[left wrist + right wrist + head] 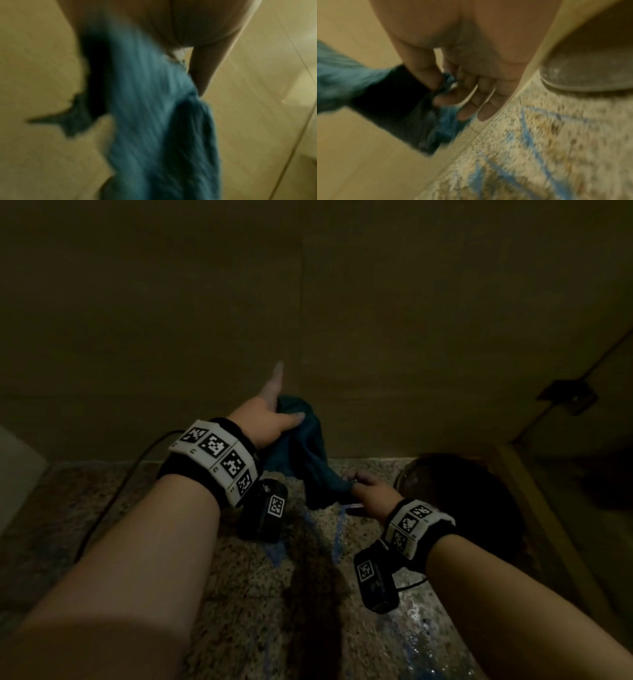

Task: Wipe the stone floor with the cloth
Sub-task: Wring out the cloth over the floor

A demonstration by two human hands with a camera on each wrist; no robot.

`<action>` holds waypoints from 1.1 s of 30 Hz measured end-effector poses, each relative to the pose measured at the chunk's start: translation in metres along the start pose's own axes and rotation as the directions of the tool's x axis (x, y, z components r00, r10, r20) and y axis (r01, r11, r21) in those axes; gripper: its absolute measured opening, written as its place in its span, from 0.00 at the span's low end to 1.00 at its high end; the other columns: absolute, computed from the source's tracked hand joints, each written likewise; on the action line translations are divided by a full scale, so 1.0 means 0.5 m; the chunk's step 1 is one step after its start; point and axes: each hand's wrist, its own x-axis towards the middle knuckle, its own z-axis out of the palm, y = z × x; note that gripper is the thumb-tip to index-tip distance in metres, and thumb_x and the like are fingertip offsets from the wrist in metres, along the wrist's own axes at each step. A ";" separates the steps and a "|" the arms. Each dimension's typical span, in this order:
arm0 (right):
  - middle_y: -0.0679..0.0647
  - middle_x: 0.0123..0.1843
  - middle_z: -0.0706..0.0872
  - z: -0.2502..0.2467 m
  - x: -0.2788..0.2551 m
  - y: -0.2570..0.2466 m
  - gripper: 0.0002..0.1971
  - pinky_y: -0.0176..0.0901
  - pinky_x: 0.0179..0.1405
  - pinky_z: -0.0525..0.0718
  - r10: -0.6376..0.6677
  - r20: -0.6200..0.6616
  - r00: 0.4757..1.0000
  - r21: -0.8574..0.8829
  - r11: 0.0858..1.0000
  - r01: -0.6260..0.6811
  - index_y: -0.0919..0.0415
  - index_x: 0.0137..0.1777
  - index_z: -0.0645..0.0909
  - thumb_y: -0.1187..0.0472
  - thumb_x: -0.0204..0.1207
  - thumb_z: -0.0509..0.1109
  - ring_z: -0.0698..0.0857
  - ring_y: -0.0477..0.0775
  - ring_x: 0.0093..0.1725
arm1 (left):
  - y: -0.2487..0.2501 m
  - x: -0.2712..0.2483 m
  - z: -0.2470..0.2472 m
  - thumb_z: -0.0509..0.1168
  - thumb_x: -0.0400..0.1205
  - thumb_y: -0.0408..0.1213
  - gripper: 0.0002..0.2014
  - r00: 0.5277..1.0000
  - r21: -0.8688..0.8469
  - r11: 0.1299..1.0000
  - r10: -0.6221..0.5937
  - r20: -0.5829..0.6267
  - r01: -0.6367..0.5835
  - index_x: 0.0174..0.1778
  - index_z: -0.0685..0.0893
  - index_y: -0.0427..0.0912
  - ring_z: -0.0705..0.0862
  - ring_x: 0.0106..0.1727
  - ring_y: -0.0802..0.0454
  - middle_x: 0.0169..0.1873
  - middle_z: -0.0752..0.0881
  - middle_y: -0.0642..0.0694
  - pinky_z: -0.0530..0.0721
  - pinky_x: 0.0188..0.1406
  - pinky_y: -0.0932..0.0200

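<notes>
One teal cloth is in play, along with two hands, two wrist bands printed with black-and-white squares, one per wrist, and one dark round object standing on the stone just beyond the right hand. The left hand is raised in front of the tan tiled wall; its thumb presses against the upper bunch of the cloth while its forefinger points straight out and away, touching nothing. How the other fingers of that hand lie cannot be told. The right hand is lower, just above the speckled stone floor, and pinches the cloth's bottom corner between thumb and forefinger, the remaining fingers loosely bent beside it. The cloth hangs stretched between the two hands, from the left one down to the right one, clear of the wall and lifted off the stone except perhaps at its lowest fold. Blue streaks mark the stone below and nearer than the right hand.
</notes>
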 end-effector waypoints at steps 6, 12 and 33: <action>0.66 0.63 0.81 -0.011 -0.018 -0.009 0.15 0.47 0.63 0.78 0.144 0.032 0.989 -0.266 0.955 -0.130 0.67 0.64 0.80 0.74 0.81 0.59 0.78 0.66 0.68 | 0.006 -0.017 -0.007 0.56 0.84 0.21 0.22 0.990 -0.007 0.997 0.074 0.122 -0.074 0.59 0.79 0.55 0.81 0.61 0.50 0.62 0.80 0.47 0.82 0.55 0.60; 0.57 0.69 0.81 0.014 -0.011 0.016 0.18 0.47 0.64 0.79 0.184 0.251 0.950 -0.208 0.969 -0.133 0.61 0.72 0.75 0.57 0.85 0.61 0.81 0.55 0.66 | 0.033 -0.018 -0.009 0.54 0.82 0.16 0.20 0.979 -0.006 0.993 0.115 0.166 -0.116 0.47 0.81 0.45 0.80 0.25 0.66 0.44 0.81 0.48 0.73 0.18 0.74; 0.60 0.51 0.85 -0.077 0.038 -0.009 0.07 0.47 0.41 0.82 -0.092 -0.232 0.968 0.475 0.858 0.195 0.62 0.55 0.80 0.70 0.79 0.66 0.85 0.59 0.47 | 0.014 -0.017 -0.025 0.58 0.83 0.23 0.16 0.997 0.035 0.999 0.013 0.070 -0.015 0.50 0.82 0.51 0.79 0.33 0.56 0.48 0.81 0.49 0.75 0.19 0.73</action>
